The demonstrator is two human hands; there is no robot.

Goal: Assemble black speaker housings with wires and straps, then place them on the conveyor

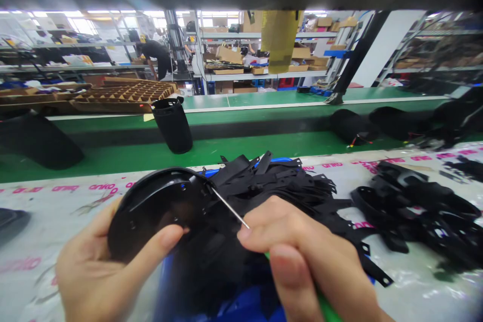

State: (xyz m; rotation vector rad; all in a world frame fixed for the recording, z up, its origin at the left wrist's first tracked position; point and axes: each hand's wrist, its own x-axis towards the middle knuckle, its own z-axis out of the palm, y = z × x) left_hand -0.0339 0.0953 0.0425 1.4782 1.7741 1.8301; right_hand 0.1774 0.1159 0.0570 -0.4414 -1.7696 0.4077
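My left hand (124,261) grips a round, shallow black plastic cover (151,216) by its left side, with the thumb over its inner face. In my right hand (309,256) is a screwdriver (231,208) with a thin metal shaft and a green handle. Its tip meets the upper right rim of the cover; whether a screw sits there I cannot make out. Below and behind both hands, a blue bin (171,287) holds a heap of black straps (279,181) with holes in their ends.
Black plastic parts (418,206) lie to the right on the printed plastic sheet (75,196). Beyond it, a black cylinder (173,126) stands on the green conveyor (226,148), with more cylinders left and right. A divided cardboard box (124,95) sits farther back; a person (156,55) bends beyond it.
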